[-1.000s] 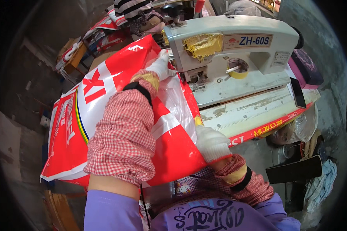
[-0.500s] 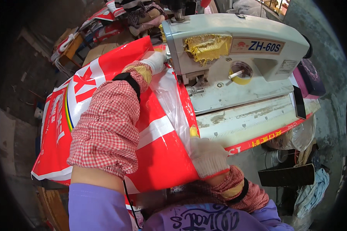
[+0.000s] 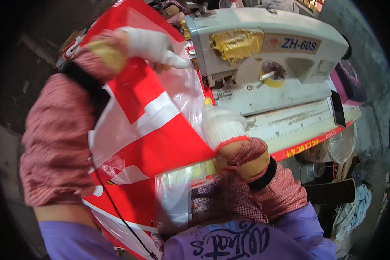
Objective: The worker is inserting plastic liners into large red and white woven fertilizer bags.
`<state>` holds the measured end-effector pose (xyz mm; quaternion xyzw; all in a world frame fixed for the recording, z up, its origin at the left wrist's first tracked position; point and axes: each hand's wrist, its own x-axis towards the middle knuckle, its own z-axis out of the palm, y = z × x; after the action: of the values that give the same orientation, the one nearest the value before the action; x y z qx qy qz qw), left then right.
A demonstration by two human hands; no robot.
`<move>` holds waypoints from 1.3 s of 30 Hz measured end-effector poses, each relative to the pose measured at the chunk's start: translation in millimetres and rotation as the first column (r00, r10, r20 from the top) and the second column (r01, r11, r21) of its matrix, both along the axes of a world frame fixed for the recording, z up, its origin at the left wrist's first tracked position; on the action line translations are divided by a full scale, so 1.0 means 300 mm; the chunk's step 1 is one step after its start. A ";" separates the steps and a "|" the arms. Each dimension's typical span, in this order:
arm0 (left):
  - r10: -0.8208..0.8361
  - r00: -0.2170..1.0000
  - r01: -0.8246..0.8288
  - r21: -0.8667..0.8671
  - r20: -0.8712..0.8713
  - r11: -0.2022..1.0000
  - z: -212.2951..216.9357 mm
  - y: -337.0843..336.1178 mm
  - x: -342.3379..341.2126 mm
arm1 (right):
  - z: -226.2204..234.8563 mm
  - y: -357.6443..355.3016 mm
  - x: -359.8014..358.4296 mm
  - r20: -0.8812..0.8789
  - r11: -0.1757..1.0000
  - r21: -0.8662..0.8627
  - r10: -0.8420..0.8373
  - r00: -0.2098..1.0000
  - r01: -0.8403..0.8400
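Observation:
A large red and white plastic bag (image 3: 164, 134) with a clear inner liner (image 3: 177, 82) lies across the middle, its edge running into the stitching end of a pale sewing machine (image 3: 273, 39). Over the bag's upper part is my left hand (image 3: 154, 47) in a white glove. One finger stretches toward the machine; the others bend beneath the palm, partly hidden. My right hand (image 3: 223, 123), gloved and with a yellow fingertip, closes on the bag's edge beside the machine bed. The fingers under that edge are hidden.
A tape roll (image 3: 273, 74) sits against the machine's body. At right are a dark phone-like slab (image 3: 337, 108) and a purple box (image 3: 349, 82). Below hang a dark board (image 3: 331, 192) and pale blue cloth (image 3: 355, 212). A black cord (image 3: 121, 212) crosses the lower bag.
My left hand and forearm have swung left and up. My right hand has moved up along the bag's edge. The bag has turned and shifted, exposing more red and white plastic at lower left.

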<state>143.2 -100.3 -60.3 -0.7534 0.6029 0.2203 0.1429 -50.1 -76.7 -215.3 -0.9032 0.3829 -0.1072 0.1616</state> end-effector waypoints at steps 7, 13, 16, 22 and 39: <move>-0.383 0.911 0.283 0.442 0.154 0.851 0.195 0.325 -0.220 | -0.016 -0.027 -0.014 0.160 0.993 0.110 0.013 0.987 -0.031; -0.382 0.924 0.264 0.710 0.008 0.652 0.089 0.450 -0.510 | 0.035 -0.016 -0.094 0.154 0.947 0.295 0.085 0.984 -0.128; -0.596 0.734 0.678 0.298 -0.325 0.672 -0.077 0.596 -0.666 | 0.066 0.046 -0.168 0.274 0.958 0.272 0.015 0.962 -0.093; -0.606 0.721 0.682 0.189 -0.337 0.706 -0.218 0.525 -0.766 | -0.067 0.193 -0.295 0.257 0.741 0.671 -0.224 0.940 -0.007; 0.422 0.409 -0.653 0.063 -0.809 0.755 -0.379 0.360 -0.493 | -0.163 0.340 -0.454 0.499 0.466 0.808 -0.213 0.840 -0.362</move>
<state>-4.6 7.8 -174.1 -0.7427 0.3471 0.4778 -0.3158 -186.3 25.4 -264.3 -0.6355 0.2784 -0.1342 0.7076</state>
